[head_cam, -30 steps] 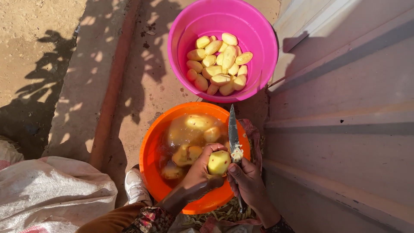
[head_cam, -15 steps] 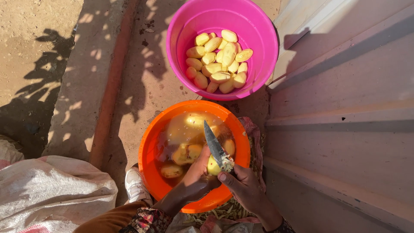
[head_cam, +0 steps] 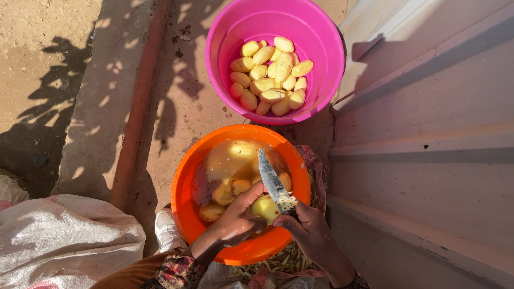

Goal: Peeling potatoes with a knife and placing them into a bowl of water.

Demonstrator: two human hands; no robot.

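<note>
My left hand (head_cam: 235, 220) holds a pale yellow potato (head_cam: 265, 207) over the near side of an orange basin (head_cam: 184, 184). My right hand (head_cam: 308, 227) grips a knife (head_cam: 273, 182), its blade pointing away from me and leaning left, with peel scraps stuck near the handle. The blade lies against the potato. Inside the orange basin several potatoes (head_cam: 230, 176) sit in cloudy water. Beyond it a pink bucket (head_cam: 321, 37) holds several peeled potatoes (head_cam: 270, 75).
A grey step or wall (head_cam: 428, 134) runs along the right. A white woven sack (head_cam: 59, 241) lies at the lower left by my white shoe (head_cam: 168, 230). Peelings (head_cam: 284, 262) lie on cloth under the basin. Sandy ground and a concrete strip stretch left.
The knife has swung from pointing straight away to leaning left, and the blade has slid along the potato. The left hand has turned the potato slightly.
</note>
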